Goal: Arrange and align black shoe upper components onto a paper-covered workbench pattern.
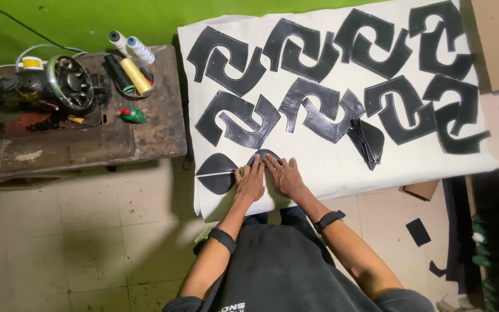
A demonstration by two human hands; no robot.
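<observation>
Pressing flat with fingers spread, the left hand (251,182) and right hand (284,176) cover one rounded black piece (263,155); another (217,173) lies just left, eight curved cutouts (235,119) beyond the fingertips.

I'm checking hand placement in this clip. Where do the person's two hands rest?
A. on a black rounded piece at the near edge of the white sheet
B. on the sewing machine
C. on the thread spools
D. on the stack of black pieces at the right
A: the left hand and right hand lie flat, side by side, on the black rounded piece at the white sheet's near edge.
</observation>
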